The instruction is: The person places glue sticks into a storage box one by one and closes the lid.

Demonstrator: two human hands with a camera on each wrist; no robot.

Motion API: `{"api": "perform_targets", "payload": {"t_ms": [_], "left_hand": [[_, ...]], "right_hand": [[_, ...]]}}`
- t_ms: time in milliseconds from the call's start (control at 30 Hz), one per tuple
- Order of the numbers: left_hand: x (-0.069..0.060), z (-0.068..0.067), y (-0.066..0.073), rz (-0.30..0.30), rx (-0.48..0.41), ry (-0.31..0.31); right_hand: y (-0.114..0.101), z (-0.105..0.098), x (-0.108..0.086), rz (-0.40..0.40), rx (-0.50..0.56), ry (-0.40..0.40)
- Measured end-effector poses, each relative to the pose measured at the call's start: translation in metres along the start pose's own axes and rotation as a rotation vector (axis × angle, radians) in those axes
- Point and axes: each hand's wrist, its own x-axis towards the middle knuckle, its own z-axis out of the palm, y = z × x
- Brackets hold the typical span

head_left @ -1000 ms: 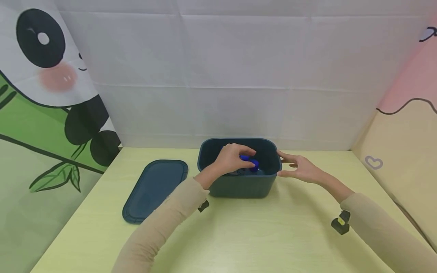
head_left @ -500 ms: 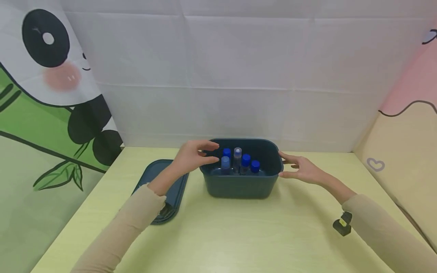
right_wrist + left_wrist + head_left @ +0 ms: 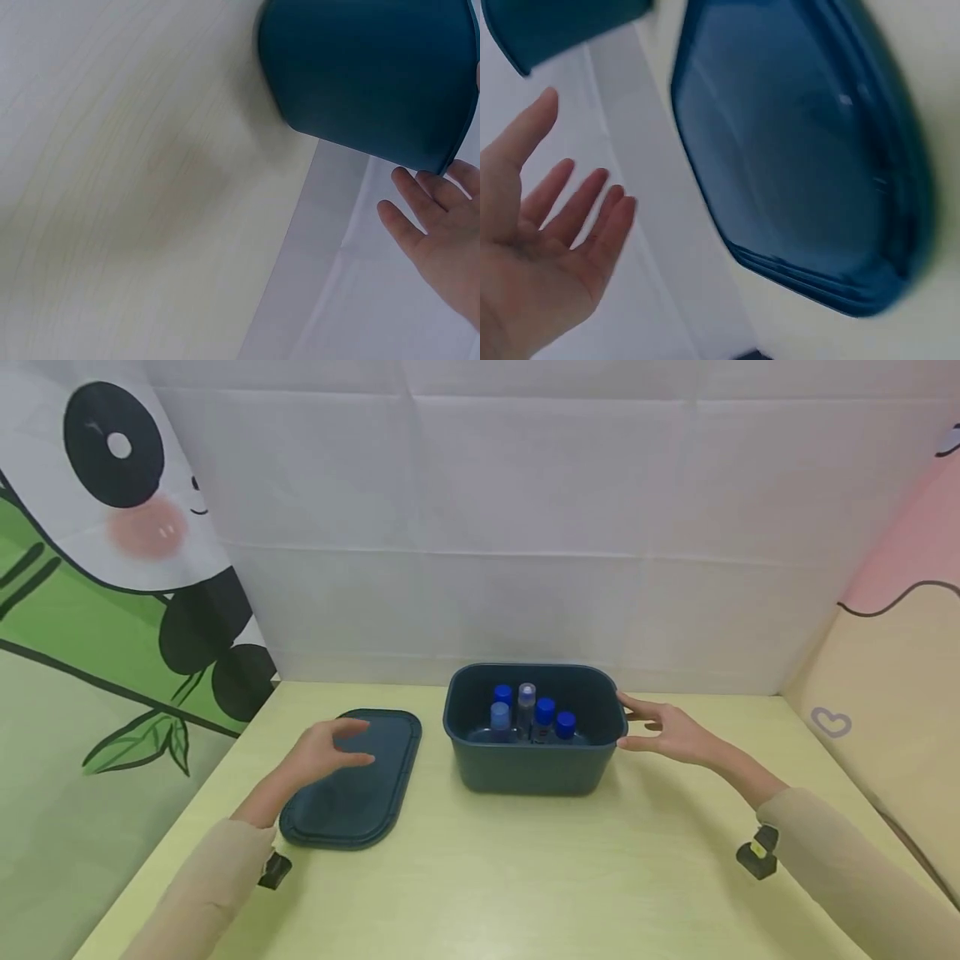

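Note:
A dark teal bin [image 3: 534, 768] stands on the table near the back wall. Inside it are several small bottles with blue caps [image 3: 545, 711], among them one clear-topped bottle [image 3: 527, 713]. The left hand [image 3: 318, 753], thumb and fingers spread apart and holding nothing, hovers over the flat dark teal lid [image 3: 360, 793]; the left wrist view shows its palm [image 3: 547, 277] beside the lid [image 3: 787, 142]. At the bin's right end, the right hand [image 3: 667, 732] touches the rim with its fingertips, its fingers extended. In the right wrist view those fingers [image 3: 424, 199] lie against the bin's edge.
The pale yellow table [image 3: 525, 877] extends in front of the bin and lid. A white cloth backdrop [image 3: 525, 527] rises behind, with a printed panda panel [image 3: 112, 652] at left and a pink and cream panel [image 3: 892, 693] at right.
The left hand has come out of the bin and moved left to above the lid, uncovering the bottles. The right hand stays at the bin's right rim.

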Motion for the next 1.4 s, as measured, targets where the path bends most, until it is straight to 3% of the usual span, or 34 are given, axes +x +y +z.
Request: {"api": "perform_targets", "payload": {"t_ms": [200,500,700,933,1033,1067,1167,1267,1300,1400], "left_hand": [[-0.008,-0.005,-0.047,-0.123,0.059,-0.032],[-0.019,-0.009,-0.077,-0.283,0.065,0.02],[-0.018,-0.009,-0.088,-0.347,0.034,-0.005],[-0.018,-0.012,-0.093,-0.407,-0.09,-0.009],[-0.017,-0.012,-0.101,-0.385,-0.131,-0.013],[-0.015,-0.011,-0.109,-0.341,-0.165,-0.02],[-0.014,-0.012,-0.115,-0.299,-0.204,-0.04],[-0.016,-0.011,-0.109,-0.301,-0.209,-0.032],[-0.017,-0.012,-0.1,-0.334,-0.185,-0.023],[-0.02,-0.012,-0.091,-0.349,-0.172,-0.017]], "right_hand": [[0.003,0.001,0.0,0.001,-0.009,0.003],[0.003,0.002,0.0,-0.003,0.009,0.006],[0.004,0.002,0.0,-0.005,0.019,0.004],[0.004,0.002,0.0,-0.003,0.021,0.003],[0.004,0.001,0.0,-0.001,0.018,0.006],[0.004,0.001,0.0,-0.001,0.018,0.006],[0.003,0.001,0.0,0.002,0.015,0.005],[0.003,0.002,-0.001,0.001,0.011,0.003],[0.003,0.002,-0.001,0.0,0.01,0.002],[0.003,0.002,-0.001,-0.002,0.008,-0.001]]}}
